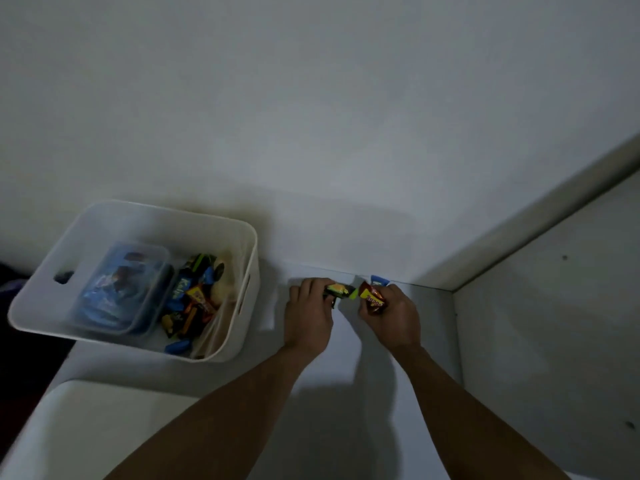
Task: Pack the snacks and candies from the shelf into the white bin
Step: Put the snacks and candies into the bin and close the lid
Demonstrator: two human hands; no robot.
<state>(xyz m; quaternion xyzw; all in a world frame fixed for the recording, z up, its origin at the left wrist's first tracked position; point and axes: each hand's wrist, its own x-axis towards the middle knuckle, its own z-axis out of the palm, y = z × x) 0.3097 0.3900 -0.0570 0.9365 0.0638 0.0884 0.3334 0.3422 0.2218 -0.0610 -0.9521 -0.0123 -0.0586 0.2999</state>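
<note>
Both hands grip candies at the shelf's back edge — left hand (308, 313) a green bar (341, 291), right hand (391, 315) a red one (371, 298).

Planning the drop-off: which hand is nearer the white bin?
Left. The left hand, holding a green-ended candy, is just right of the white bin; the right hand is farther right.

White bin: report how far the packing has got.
Done: the white bin already holds a clear box of blue packets and loose candies. In hand: the left hand grips a green-tipped wrapper, the right hand a red one. Left: a blue wrapper lies by the wall.
</note>
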